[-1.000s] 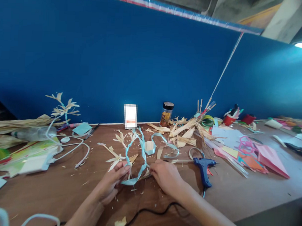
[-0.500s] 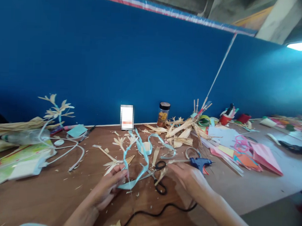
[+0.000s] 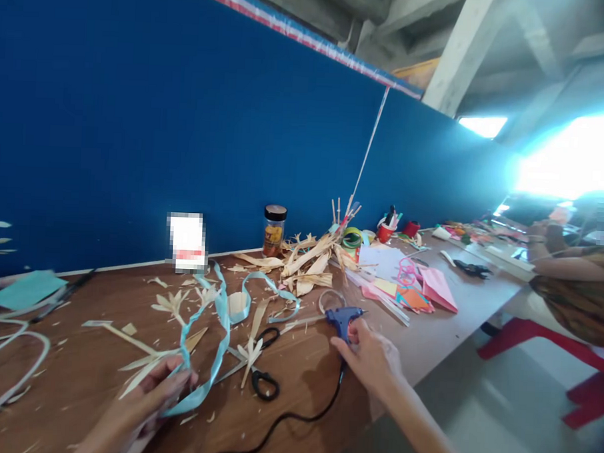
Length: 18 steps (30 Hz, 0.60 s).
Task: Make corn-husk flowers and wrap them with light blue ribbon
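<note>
Between the fingertips of my left hand [image 3: 162, 391] is a stem wrapped in light blue ribbon [image 3: 220, 303], topped with pale dried-husk flowers [image 3: 171, 303]. The ribbon's loose length loops from my fingers over the table. My right hand [image 3: 373, 360] closes its thumb and fingers around the handle of a blue hot glue gun [image 3: 344, 316], whose nozzle points right. Scissors with black handles [image 3: 265, 385] lie between my hands, and a husk flower [image 3: 250, 354] rests across them. My palm partly hides the glue gun's handle.
A black cord [image 3: 293, 418] crosses the table front. Behind stand a black-lidded jar [image 3: 274, 232] and a pile of dried husks [image 3: 313, 260]. Pink folded paper [image 3: 437, 289] lies right. Another person [image 3: 570, 278] sits at far right near a red stool [image 3: 532, 330].
My right hand has moved right onto the glue gun and closed around its handle. The view has turned right, bringing another person into sight. My left hand still holds the ribbon-wrapped stem.
</note>
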### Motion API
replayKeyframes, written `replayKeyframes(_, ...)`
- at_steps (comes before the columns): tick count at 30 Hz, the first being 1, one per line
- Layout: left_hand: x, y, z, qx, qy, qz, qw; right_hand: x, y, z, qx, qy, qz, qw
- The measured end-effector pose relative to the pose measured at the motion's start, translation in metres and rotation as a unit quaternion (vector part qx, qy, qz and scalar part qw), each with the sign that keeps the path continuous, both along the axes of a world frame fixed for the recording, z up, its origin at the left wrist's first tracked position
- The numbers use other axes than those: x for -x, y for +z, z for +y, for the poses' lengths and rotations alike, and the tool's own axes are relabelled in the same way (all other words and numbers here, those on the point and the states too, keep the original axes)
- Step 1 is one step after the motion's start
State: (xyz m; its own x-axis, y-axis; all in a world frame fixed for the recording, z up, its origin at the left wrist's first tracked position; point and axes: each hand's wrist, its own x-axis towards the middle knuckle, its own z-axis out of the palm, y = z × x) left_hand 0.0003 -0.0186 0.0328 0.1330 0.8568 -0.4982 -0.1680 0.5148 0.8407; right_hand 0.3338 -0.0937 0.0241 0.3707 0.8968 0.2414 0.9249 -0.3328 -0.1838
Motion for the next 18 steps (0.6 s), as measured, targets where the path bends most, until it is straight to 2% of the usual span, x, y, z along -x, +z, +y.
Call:
replayKeyframes(4,0.004,-0.004,0.001,-0.02,0.006,0.0,1.0,0.018,-0.008,0.006,0.043,-0.031,-0.036,0.998)
replayKeyframes(8,0.007,-0.011,0.002,-0.043,0.011,-0.001,0.999,0.021,-0.013,0.007,0.036,-0.041,-0.036,0.998)
replayKeyframes(14,0.001,-0.008,-0.002,-0.064,0.03,0.003,0.997,0.02,-0.005,0.002,-0.03,-0.043,-0.059,0.997)
replayKeyframes(18,-0.002,0.0,-0.004,-0.039,0.022,-0.012,0.999,0.013,0.006,0.0,-0.104,-0.066,0.009,0.992)
